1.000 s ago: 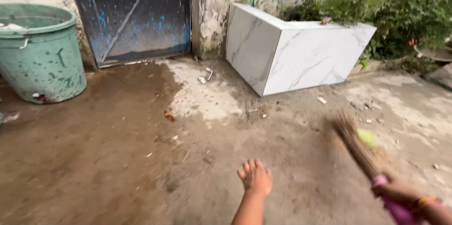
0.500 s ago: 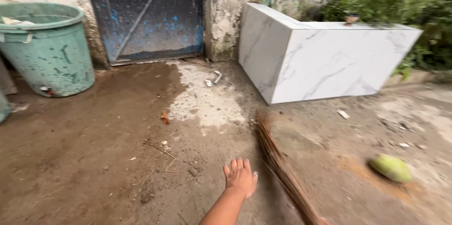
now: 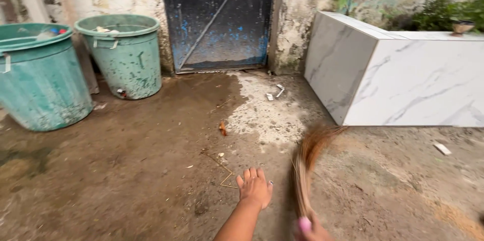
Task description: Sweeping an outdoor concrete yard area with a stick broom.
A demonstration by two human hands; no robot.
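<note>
Broom (image 3: 306, 163), gripped at its pink handle by the right hand (image 3: 311, 228) at the frame's bottom edge while the left hand (image 3: 254, 189) hovered open beside it, swept close to the marble block (image 3: 398, 77), where its bristles risked flinging grit against the white face.

Even, diffuse daylight with no hard shadows; only a faint soft shade lies on the ground below the left hand (image 3: 255, 189). The white marble-patterned block (image 3: 403, 82) is the brightest surface, without glare; the dark door (image 3: 219, 16) to its left is the dimmest area. The broom (image 3: 307, 163), in front of the block, is smeared by motion blur, as is the right hand (image 3: 311, 228) at its handle. Ground well left of the block appears slightly soft; lines there bow mildly.
</note>
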